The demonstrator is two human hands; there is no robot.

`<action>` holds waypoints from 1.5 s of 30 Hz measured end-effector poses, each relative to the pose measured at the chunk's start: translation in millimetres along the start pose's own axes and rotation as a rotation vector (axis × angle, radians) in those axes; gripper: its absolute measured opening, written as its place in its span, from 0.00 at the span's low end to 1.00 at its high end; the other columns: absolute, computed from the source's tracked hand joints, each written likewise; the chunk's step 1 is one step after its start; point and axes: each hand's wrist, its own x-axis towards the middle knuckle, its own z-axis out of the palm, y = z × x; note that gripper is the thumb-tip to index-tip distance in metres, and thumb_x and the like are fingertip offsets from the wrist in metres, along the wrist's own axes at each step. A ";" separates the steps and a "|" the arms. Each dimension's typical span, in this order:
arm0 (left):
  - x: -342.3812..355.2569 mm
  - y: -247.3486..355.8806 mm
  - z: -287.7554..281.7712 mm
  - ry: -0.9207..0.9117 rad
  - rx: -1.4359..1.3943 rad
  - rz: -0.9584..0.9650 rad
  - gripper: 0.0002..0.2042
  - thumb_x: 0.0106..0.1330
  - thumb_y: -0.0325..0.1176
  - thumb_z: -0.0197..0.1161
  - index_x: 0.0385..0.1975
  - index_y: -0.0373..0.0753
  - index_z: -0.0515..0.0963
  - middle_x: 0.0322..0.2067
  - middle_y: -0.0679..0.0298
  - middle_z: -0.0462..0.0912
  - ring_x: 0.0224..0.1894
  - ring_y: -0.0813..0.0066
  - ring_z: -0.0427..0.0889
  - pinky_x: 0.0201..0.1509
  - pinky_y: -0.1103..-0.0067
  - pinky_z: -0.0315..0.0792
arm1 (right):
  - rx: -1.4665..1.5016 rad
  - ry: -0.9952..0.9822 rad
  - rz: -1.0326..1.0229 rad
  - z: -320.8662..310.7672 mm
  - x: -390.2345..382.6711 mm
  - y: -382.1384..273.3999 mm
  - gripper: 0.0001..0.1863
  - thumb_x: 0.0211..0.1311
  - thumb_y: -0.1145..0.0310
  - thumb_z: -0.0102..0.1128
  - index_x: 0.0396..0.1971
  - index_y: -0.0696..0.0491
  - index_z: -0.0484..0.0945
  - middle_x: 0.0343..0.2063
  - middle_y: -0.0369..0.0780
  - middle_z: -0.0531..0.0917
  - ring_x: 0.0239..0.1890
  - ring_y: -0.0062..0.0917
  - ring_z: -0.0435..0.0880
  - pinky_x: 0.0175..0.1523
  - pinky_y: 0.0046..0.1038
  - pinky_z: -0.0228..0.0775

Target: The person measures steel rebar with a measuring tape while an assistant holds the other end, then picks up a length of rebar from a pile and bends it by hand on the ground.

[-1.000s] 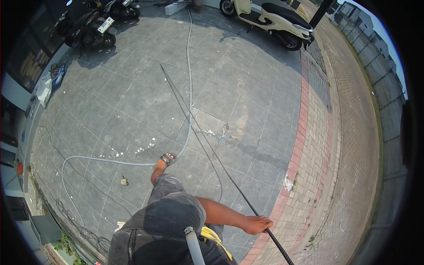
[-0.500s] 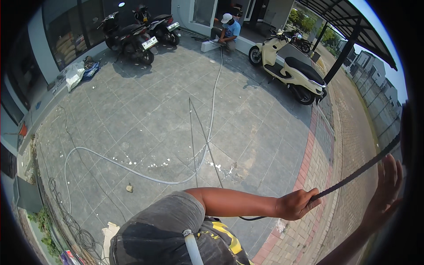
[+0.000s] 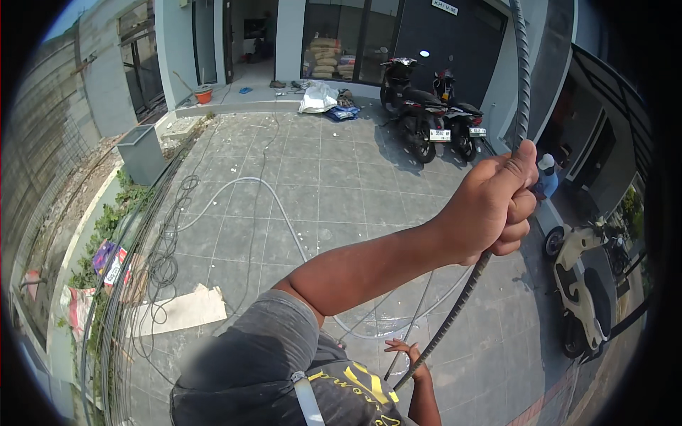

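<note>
My left hand (image 3: 497, 206) is wrapped in a fist around a long ribbed steel rebar (image 3: 523, 85), at the end of my raised arm. The bar slants from the top edge, through the fist, down toward my body. Low in the picture, my right hand (image 3: 406, 353) has its fingers spread, and the bar passes right beside it; whether the palm touches it I cannot tell. Behind the bar, thinner dark rods and a grey hose (image 3: 277, 202) lie on the tiled floor (image 3: 341, 241). Both ends of the bar are out of sight.
Two dark motorbikes (image 3: 415, 106) stand by the wall, and a cream scooter (image 3: 579, 287) is on the right. A person (image 3: 546, 181) in a white cap sits beyond my fist. Coiled cable (image 3: 162, 268), cardboard (image 3: 186, 310) and a grey box (image 3: 142, 155) are at left.
The view has swung left toward the house front. My left fist still grips the bar, now steeper and higher. My right hand, spread in both, has gone from far right to low centre.
</note>
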 end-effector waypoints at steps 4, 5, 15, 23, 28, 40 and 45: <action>-24.2 36.7 -11.6 0.168 0.033 0.105 0.20 0.67 0.58 0.41 0.24 0.49 0.59 0.11 0.79 0.48 0.10 0.90 0.44 0.12 0.88 0.40 | -0.021 -0.160 0.119 28.2 -27.4 27.1 0.42 0.64 0.39 0.20 0.32 0.57 0.82 0.37 0.44 0.81 0.51 0.36 0.70 0.60 0.35 0.54; -35.2 46.2 -14.3 0.212 0.042 0.143 0.19 0.67 0.58 0.41 0.25 0.49 0.59 0.11 0.79 0.48 0.10 0.90 0.44 0.12 0.88 0.39 | -0.061 -0.101 0.201 36.5 -43.6 32.3 0.37 0.65 0.42 0.29 0.29 0.57 0.82 0.32 0.44 0.82 0.43 0.34 0.76 0.54 0.33 0.61; -197.5 120.6 -67.9 0.638 0.128 0.576 0.15 0.70 0.47 0.43 0.25 0.45 0.62 0.12 0.78 0.48 0.09 0.91 0.42 0.08 0.89 0.39 | -0.165 0.052 -0.164 35.0 -120.4 25.6 0.38 0.65 0.40 0.32 0.02 0.54 0.61 0.04 0.36 0.64 0.09 0.25 0.63 0.19 0.30 0.53; -429.9 121.2 -146.7 0.993 -0.080 0.812 0.18 0.71 0.47 0.42 0.23 0.42 0.64 0.12 0.76 0.49 0.10 0.87 0.44 0.09 0.86 0.41 | -0.234 0.164 -0.249 -15.3 -123.3 -96.2 0.45 0.57 0.28 0.19 0.01 0.54 0.60 0.03 0.34 0.61 0.07 0.21 0.57 0.22 0.26 0.48; -586.4 68.3 -159.5 1.295 -0.300 0.979 0.21 0.72 0.49 0.36 0.22 0.41 0.62 0.11 0.74 0.49 0.09 0.84 0.44 0.09 0.85 0.42 | -0.388 -0.054 -0.254 -4.5 -82.9 -147.8 0.45 0.51 0.24 0.24 0.03 0.54 0.58 0.04 0.34 0.60 0.09 0.22 0.60 0.21 0.27 0.49; -827.1 -129.2 -49.7 1.858 -0.651 1.448 0.20 0.72 0.48 0.33 0.20 0.42 0.59 0.11 0.72 0.52 0.09 0.83 0.48 0.09 0.85 0.45 | -0.707 -0.661 -0.207 83.8 90.7 -224.0 0.47 0.21 0.18 0.56 0.05 0.53 0.52 0.06 0.28 0.52 0.12 0.13 0.50 0.17 0.25 0.36; -864.6 -188.6 -21.7 2.091 -0.835 1.606 0.14 0.70 0.37 0.35 0.21 0.42 0.59 0.10 0.73 0.49 0.09 0.83 0.48 0.09 0.86 0.45 | -0.704 -0.948 -0.038 151.5 148.6 -222.1 0.43 0.35 0.27 0.61 0.05 0.55 0.56 0.05 0.30 0.53 0.14 0.13 0.53 0.17 0.25 0.42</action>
